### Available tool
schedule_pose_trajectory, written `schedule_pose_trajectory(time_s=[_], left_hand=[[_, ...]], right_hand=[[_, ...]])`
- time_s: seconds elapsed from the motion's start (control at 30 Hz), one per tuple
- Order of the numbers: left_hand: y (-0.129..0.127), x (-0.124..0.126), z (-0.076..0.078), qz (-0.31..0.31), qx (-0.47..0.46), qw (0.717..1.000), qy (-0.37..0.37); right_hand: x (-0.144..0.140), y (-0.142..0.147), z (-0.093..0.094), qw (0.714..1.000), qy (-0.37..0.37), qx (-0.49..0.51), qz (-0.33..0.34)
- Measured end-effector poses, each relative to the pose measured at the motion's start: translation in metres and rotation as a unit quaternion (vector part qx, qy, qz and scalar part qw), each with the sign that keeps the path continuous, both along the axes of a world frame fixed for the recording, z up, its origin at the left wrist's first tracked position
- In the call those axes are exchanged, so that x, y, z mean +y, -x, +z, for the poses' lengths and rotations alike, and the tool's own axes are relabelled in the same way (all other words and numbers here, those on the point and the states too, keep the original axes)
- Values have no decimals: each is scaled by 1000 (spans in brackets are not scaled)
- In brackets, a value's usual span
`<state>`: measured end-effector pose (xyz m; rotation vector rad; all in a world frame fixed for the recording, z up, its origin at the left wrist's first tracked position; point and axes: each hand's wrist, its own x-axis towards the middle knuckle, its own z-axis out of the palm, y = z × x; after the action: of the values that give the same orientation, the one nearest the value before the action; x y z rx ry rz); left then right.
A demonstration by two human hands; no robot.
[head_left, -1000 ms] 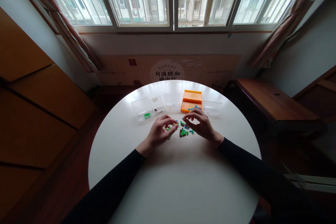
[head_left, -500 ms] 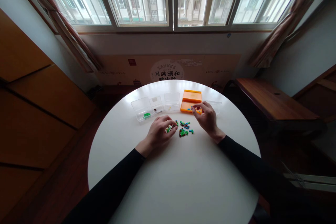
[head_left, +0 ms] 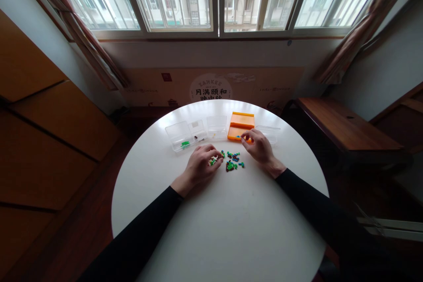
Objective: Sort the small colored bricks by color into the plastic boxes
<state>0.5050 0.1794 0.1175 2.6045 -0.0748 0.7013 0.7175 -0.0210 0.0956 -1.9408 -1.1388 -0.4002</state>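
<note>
Head cam: my right hand (head_left: 261, 147) fingers pinched over orange tray (head_left: 243, 120), can't tell what's held; left hand (head_left: 200, 167) curled on bricks (head_left: 231, 161). I'd release low inside tray.

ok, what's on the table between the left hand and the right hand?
Head view: a loose scatter of small green, blue and brown bricks lies on the white table, between the left hand and right hand.

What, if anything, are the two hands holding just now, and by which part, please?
The left hand cups small bricks under its fingertips. The right hand pinches at the orange tray; whether it holds a piece cannot be told.
</note>
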Motion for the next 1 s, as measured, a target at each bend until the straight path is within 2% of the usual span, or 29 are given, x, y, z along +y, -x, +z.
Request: schedule_pose_trajectory(time_s=[0.17, 0.27, 0.5, 0.73, 1.0], left_hand=[[-2, 3, -5, 13, -5, 1000, -1], [-3, 4, -8, 18, 1, 1000, -12], [-4, 4, -8, 6, 47, 997, -57], [-3, 3, -5, 25, 35, 999, -25], [-3, -1, 2, 11, 27, 999, -15]], right_hand=[[3, 16, 2, 990, 26, -14, 141], [5, 25, 2, 982, 49, -23, 183], [6, 32, 3, 977, 48, -5, 208], [5, 30, 4, 976, 50, 12, 212], [5, 31, 5, 976, 52, 16, 211]])
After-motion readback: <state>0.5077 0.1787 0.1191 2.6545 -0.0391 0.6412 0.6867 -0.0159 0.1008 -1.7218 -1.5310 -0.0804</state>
